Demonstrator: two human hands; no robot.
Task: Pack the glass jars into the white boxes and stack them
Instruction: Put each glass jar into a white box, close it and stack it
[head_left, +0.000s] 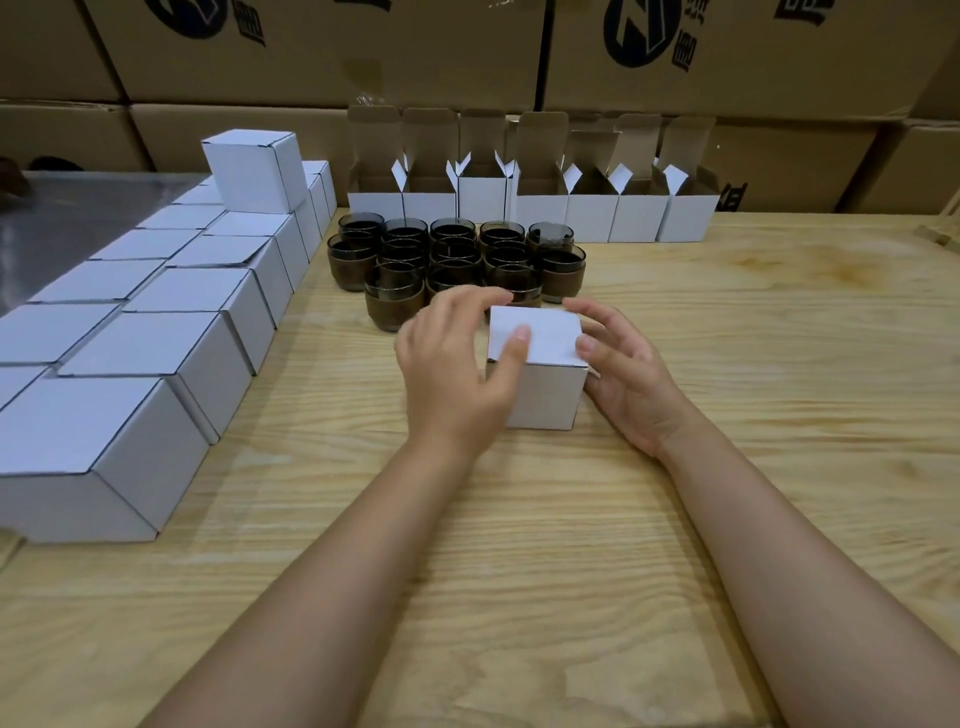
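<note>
White box (540, 387), one, in grip of left hand (452, 374) and right hand (626, 384); seven open boxes (540, 210) behind.

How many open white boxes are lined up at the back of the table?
7 open boxes, side by side in one row behind the glass jars. More may be hidden behind them.

The box (540, 374) I'm holding is plain white, no print. Closed boxes (171, 343) on my left are white too, with thin dark lines at the seams. Open boxes (589, 218) at the back: white outside, brown inside. Jars (457, 254): smoky dark glass, brown lower bands. Table (519, 519): pale wood, wavy grain. Cartons (363, 52): brown, black logos.
</note>
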